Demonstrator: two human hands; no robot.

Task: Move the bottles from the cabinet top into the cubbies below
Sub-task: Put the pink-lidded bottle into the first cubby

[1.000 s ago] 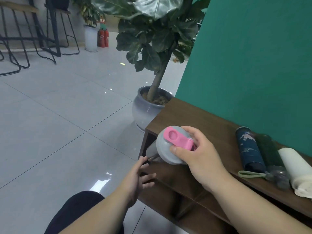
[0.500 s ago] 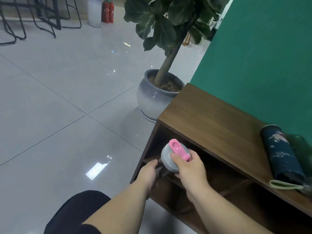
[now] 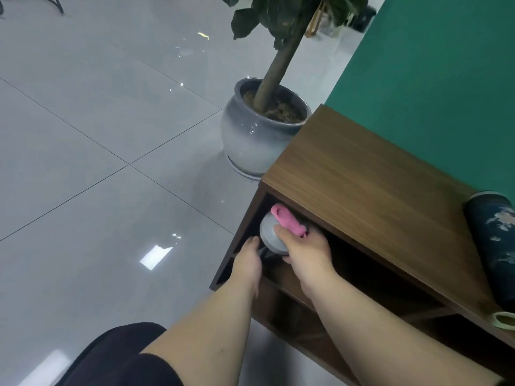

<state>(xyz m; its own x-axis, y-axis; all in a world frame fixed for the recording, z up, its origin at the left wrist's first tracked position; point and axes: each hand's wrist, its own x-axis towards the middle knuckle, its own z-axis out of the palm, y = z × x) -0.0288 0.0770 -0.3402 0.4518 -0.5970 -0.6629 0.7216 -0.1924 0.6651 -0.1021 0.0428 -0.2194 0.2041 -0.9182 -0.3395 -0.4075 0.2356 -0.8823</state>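
Observation:
A grey-lidded bottle (image 3: 271,235) with a pink flip tab sits at the mouth of the top-left cubby of the wooden cabinet (image 3: 362,174). My right hand (image 3: 305,252) grips its lid end from the right. Under the bottle, my left hand (image 3: 248,260) touches its lower side at the cubby's left edge; its fingers are partly hidden. A dark blue flowered bottle (image 3: 494,246) with a pale green loop lies on the cabinet top at the far right.
A grey ceramic pot (image 3: 250,137) with a leafy tree stands on the tiled floor just beyond the cabinet's left end. A green wall (image 3: 434,79) backs the cabinet. More cubbies (image 3: 362,288) open to the right and below. My dark-clothed knee is at the bottom left.
My right hand has carried the grey bottle down from the cabinet top into the top-left cubby's mouth. My left hand has risen to meet the bottle's underside. The view has tilted downward.

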